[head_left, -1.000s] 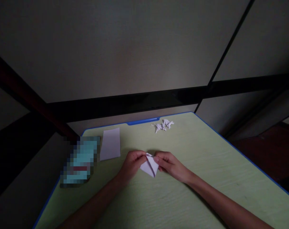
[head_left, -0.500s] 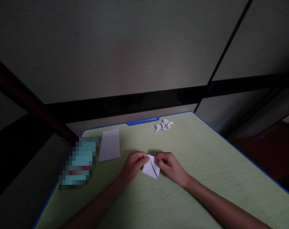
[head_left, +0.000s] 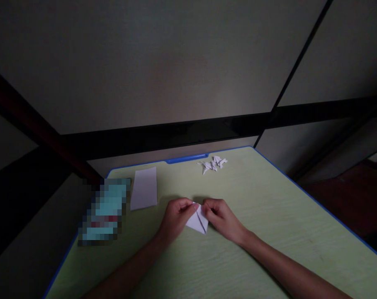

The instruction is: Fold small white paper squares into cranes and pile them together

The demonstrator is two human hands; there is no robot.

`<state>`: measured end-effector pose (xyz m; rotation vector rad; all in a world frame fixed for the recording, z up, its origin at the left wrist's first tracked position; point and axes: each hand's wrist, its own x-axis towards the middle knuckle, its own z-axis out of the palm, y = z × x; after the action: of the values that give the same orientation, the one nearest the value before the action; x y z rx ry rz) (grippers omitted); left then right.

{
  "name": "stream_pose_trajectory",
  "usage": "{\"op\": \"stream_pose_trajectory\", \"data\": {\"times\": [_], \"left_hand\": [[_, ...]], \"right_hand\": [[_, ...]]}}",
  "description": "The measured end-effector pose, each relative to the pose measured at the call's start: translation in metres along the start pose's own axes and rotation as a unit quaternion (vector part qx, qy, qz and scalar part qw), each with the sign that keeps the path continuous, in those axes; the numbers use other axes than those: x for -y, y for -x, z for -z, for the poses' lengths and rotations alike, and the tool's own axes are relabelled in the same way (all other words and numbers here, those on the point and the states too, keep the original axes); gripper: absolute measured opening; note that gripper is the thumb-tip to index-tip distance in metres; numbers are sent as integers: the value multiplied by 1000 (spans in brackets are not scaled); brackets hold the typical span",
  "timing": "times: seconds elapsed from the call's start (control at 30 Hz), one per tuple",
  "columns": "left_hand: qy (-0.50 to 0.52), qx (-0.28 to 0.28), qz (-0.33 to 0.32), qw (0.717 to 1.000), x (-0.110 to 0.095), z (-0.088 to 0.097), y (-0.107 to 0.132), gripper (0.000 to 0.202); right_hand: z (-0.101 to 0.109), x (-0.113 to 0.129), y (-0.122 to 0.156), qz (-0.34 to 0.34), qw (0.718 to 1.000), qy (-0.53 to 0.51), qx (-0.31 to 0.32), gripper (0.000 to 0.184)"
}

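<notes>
A small folded piece of white paper (head_left: 197, 223) is held between my two hands, low over the table. A diagonal fold edge runs down its face to the lower right corner. My left hand (head_left: 178, 214) pinches its upper left part, the thumb lying across the top near the fold. My right hand (head_left: 220, 216) is closed on its right edge, with thumb and bent fingers pressed together. The fingers behind the paper are hidden.
Several small folded paper figures (head_left: 210, 165) lie near the far edge of the pale green, blue-rimmed table (head_left: 269, 216). To the left are a stack of white paper (head_left: 144, 187) and a blurred-out turquoise object (head_left: 107, 209). A panelled wall (head_left: 163, 74) stands behind.
My left thumb has slid a little to the right over the top of the folded paper. My right hand and the other things stay where they were.
</notes>
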<state>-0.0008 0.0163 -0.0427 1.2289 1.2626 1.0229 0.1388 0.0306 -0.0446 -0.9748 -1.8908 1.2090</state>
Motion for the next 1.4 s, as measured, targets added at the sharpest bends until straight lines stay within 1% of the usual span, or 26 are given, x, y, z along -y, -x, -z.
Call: {"op": "stream_pose_trajectory", "data": {"times": [0.23,0.43,0.6,0.77,0.83,0.93,1.03,1.13,1.27,1.4], "left_hand": [[5,-24,6,1000,-4,-2,2,22],[11,-32,8,999,-4,-2,2,23],[18,-27,9,999,-3,-2,2,23],[17,-35,-1,999,-3,-2,2,22],[19,-49,-11,999,-3,-1,3,21],[14,-92,-31,995,-3,1,3,21],[5,-120,-52,991,-4,2,4,21],[0,-121,-66,990,-6,1,6,19],[1,-123,-71,990,-11,0,9,15],[23,-108,-120,987,-11,1,7,10]], "right_hand": [[-1,-1,2,-1,1000,-8,-5,27],[-1,1,3,0,1000,-14,-6,28],[-1,2,4,-15,1000,-27,-3,28],[0,2,3,-17,999,-38,-1,29],[-1,2,3,-16,998,-59,-7,25],[-6,4,4,-21,990,-139,-31,13],[-11,6,3,-21,973,-218,-65,21],[-13,6,1,-32,963,-252,-92,22],[-11,6,-1,-55,958,-264,-102,21],[-9,3,0,-55,950,-283,-119,19]]}}
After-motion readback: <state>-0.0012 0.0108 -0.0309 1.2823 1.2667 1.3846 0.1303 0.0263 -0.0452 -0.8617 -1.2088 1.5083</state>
